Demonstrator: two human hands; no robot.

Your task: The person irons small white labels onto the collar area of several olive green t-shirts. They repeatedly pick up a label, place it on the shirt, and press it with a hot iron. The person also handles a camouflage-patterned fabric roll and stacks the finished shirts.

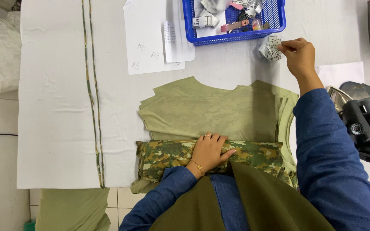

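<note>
My left hand rests flat on a folded camouflage cloth at the table's near edge. Behind it lies a stack of pale olive cut fabric pieces with a neckline curve at the top. My right hand is stretched out to the far right and pinches a small white label above a little pile of white labels, just below the blue basket. Both arms wear blue sleeves.
The blue plastic basket holds clips, tags and small bits. White paper sheets lie left of it. A thin camouflage strip runs down the white table cover. A black iron sits at the right. Olive fabric hangs below the table edge.
</note>
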